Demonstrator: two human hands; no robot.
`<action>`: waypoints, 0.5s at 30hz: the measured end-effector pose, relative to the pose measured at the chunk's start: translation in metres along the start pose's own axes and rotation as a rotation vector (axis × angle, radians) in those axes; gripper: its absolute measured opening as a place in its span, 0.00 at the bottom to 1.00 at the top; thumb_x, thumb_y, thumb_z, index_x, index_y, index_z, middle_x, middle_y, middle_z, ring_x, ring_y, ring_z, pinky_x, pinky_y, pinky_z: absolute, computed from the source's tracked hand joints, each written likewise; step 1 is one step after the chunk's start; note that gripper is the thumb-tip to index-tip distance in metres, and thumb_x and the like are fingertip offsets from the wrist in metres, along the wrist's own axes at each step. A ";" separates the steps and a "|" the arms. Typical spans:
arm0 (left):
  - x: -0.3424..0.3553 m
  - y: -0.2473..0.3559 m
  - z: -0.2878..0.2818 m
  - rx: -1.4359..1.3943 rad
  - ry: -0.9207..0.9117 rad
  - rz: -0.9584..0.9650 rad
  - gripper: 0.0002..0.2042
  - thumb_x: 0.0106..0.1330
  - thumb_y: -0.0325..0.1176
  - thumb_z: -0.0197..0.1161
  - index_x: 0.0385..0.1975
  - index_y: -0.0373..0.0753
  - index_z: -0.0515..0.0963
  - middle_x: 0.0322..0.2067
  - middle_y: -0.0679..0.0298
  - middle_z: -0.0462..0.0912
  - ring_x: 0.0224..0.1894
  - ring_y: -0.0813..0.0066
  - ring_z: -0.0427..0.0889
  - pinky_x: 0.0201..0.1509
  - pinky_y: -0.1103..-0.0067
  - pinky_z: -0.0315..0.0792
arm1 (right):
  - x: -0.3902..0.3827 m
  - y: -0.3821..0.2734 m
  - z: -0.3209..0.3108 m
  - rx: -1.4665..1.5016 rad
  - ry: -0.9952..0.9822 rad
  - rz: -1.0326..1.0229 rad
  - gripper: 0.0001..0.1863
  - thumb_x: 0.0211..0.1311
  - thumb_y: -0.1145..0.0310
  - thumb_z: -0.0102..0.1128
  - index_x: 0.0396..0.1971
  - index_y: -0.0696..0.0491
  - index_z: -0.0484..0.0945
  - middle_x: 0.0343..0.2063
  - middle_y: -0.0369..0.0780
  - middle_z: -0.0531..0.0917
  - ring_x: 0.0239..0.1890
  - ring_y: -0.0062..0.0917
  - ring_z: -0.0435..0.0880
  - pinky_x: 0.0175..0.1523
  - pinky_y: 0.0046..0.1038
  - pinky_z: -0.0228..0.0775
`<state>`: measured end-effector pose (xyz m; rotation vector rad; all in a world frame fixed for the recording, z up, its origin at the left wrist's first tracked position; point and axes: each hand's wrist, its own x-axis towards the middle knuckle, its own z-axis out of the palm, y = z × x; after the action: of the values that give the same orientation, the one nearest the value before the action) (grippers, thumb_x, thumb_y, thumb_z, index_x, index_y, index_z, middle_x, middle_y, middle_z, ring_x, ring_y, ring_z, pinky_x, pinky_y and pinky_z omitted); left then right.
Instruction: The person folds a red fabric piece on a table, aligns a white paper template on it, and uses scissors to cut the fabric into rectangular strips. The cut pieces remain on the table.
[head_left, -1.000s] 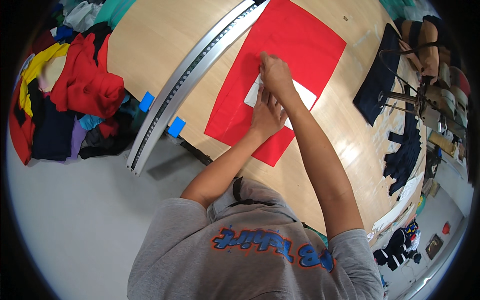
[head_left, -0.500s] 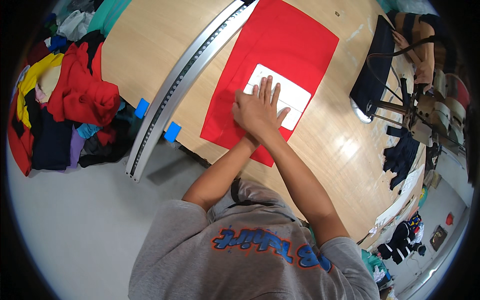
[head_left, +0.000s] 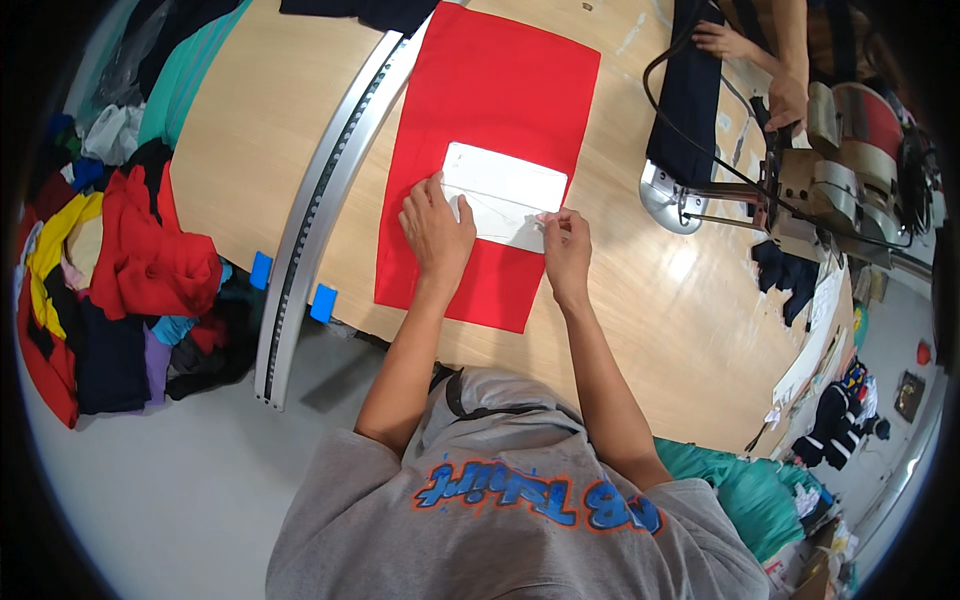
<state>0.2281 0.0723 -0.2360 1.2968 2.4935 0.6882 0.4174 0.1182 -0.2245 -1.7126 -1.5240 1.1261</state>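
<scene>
A red rectangular cloth (head_left: 505, 90) lies flat on the wooden table. On its lower half rests a white rectangular card-like plate (head_left: 508, 178) with a line running across it. At the plate's left edge is my left hand (head_left: 437, 232), lying flat with fingers apart, fingertips touching the plate and palm over the red cloth. My right hand (head_left: 568, 255) pinches the plate's lower right edge between thumb and fingers.
A curved-looking metal rail (head_left: 335, 190) crosses the table left of the cloth, with blue blocks (head_left: 322, 302) beside it. Piled garments (head_left: 150, 270) lie at far left. At right, another person's hand (head_left: 725, 42) rests on navy cloth (head_left: 688, 110) by a machine (head_left: 835, 185).
My hands were stacked together on the white plate; now they are apart, one at its left edge and one at its lower right. The whole view has shifted and turned.
</scene>
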 end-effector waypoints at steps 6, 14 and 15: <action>0.011 -0.005 0.002 -0.182 -0.006 0.031 0.23 0.73 0.32 0.70 0.66 0.37 0.78 0.59 0.50 0.81 0.64 0.48 0.77 0.69 0.55 0.71 | -0.001 0.019 0.000 -0.100 0.069 -0.084 0.09 0.81 0.68 0.61 0.45 0.60 0.81 0.50 0.48 0.87 0.52 0.37 0.87 0.62 0.37 0.76; 0.086 0.024 -0.015 -0.542 -0.075 0.065 0.21 0.78 0.25 0.64 0.69 0.35 0.78 0.59 0.52 0.83 0.61 0.56 0.85 0.67 0.62 0.80 | 0.066 -0.016 -0.028 0.061 0.085 -0.145 0.13 0.83 0.65 0.61 0.47 0.62 0.82 0.48 0.47 0.90 0.51 0.32 0.89 0.57 0.35 0.79; 0.103 0.023 -0.009 -0.577 -0.084 0.075 0.21 0.78 0.25 0.63 0.69 0.35 0.79 0.59 0.52 0.85 0.60 0.57 0.86 0.66 0.63 0.81 | 0.085 -0.017 -0.030 0.087 0.065 -0.153 0.14 0.84 0.64 0.61 0.48 0.62 0.83 0.46 0.44 0.90 0.50 0.26 0.87 0.57 0.31 0.78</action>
<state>0.1814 0.1658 -0.2166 1.1622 1.9655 1.2263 0.4347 0.2076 -0.2136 -1.5323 -1.5159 1.0327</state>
